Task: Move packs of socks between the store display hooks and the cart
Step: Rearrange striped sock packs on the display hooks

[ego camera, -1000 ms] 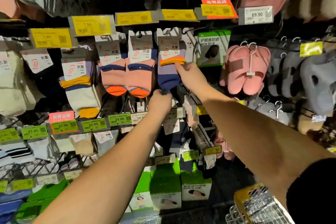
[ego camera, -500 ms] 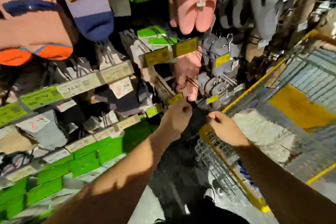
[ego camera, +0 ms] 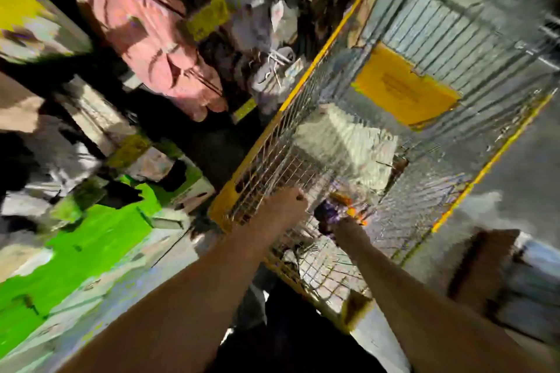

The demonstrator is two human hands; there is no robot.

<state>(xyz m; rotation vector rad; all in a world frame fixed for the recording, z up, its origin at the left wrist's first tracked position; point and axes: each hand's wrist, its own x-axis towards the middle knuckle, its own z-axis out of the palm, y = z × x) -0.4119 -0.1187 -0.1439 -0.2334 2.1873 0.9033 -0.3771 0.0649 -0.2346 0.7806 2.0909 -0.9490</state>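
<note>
Over the wire cart [ego camera: 306, 157], both hands reach into its near end. Left hand [ego camera: 286, 201] looks curled; blur hides whether it holds anything. Right hand [ego camera: 341, 225] sits against a purple-and-orange sock pack [ego camera: 339, 209], its grasp unclear. Best to lower the pack flat onto the cart floor before letting go. Pink slippers [ego camera: 151, 48] hang on the display; green boxes [ego camera: 91, 239] line the shelf below.

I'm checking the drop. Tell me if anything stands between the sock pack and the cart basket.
Nothing visible does. The right hand has the sock pack already inside the wire cart, below its yellow rim. The picture is blurred, so finer detail is unclear.
</note>
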